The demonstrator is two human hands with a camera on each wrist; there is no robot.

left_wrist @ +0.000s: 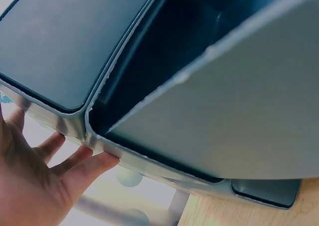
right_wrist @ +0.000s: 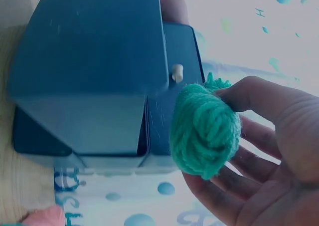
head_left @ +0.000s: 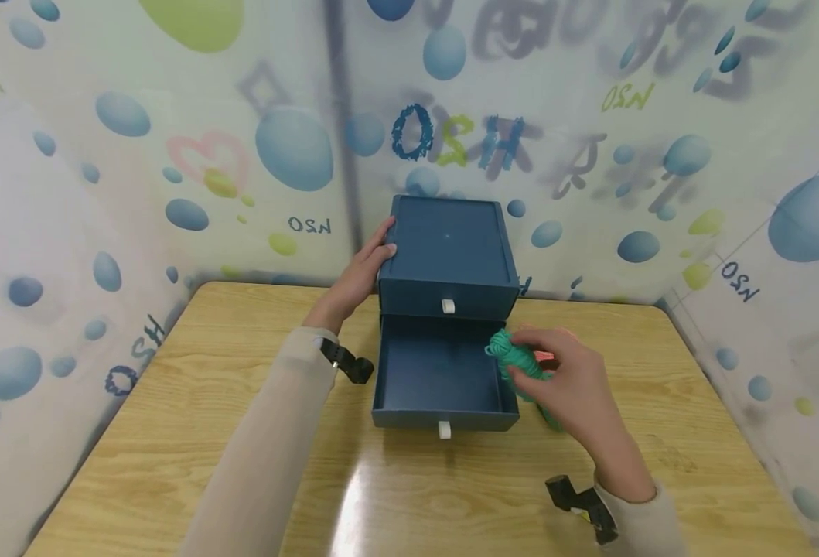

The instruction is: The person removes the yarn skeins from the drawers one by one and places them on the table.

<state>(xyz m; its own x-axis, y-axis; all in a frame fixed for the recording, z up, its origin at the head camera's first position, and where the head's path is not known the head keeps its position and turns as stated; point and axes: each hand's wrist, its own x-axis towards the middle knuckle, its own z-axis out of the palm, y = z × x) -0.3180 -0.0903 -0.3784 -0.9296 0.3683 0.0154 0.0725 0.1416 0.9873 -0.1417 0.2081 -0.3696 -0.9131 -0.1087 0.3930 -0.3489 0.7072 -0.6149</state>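
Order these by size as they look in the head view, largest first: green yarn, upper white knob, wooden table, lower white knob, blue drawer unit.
1. Wooden table
2. Blue drawer unit
3. Green yarn, partly hidden
4. Upper white knob and lower white knob, too alike to rank

The left hand (head_left: 353,282) and right hand (head_left: 576,379) are bare. The left sleeve (head_left: 261,449) is long, plain and pale beige; the right sleeve (head_left: 644,527) matches it — what shows of it, at least. Each wrist wears a black camera mount: the left mount (head_left: 346,361) has a rounded end, the right mount (head_left: 583,509) a small yellowish patch — perhaps a label.
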